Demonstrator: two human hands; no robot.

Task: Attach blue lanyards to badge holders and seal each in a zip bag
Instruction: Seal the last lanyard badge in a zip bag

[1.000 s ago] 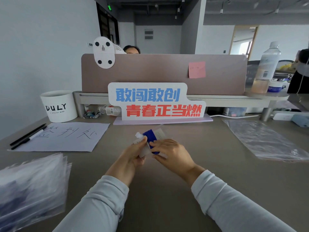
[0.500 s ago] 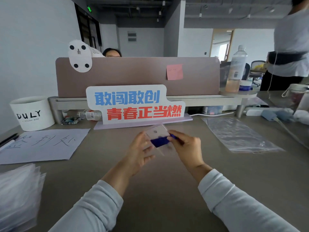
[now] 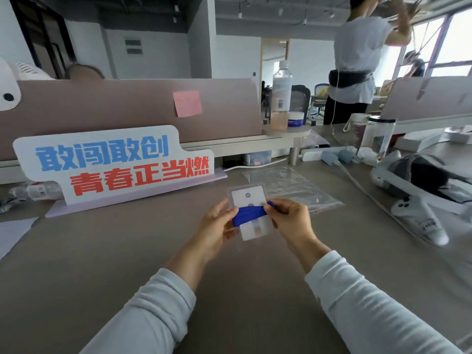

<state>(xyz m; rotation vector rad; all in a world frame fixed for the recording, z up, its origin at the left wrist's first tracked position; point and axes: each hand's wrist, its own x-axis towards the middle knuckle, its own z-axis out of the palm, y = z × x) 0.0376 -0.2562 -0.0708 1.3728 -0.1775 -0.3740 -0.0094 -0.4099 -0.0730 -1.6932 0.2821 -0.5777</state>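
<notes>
**A:** We're seeing two long sleeves here, left sleeve (image 3: pixel 153 315) and right sleeve (image 3: pixel 370 302), both a pale grey-white.

**B:** Soft fabric, we'd say, faintly textured, and we're picking up folds bunching along both forearms.

**A:** And the cuffs stop at the wrists, so we've got the left hand (image 3: pixel 217 226) and right hand (image 3: pixel 291 221) bare beyond them.

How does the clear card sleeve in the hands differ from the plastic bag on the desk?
The clear plastic badge holder is held above the grey desk by the left hand; the clear plastic zip bag lies on it. The badge holder looks stiff; the zip bag is larger and crinkled. A blue lanyard, pinched by the right hand, crosses the badge holder; no hand touches the zip bag. Both are see-through.
</notes>
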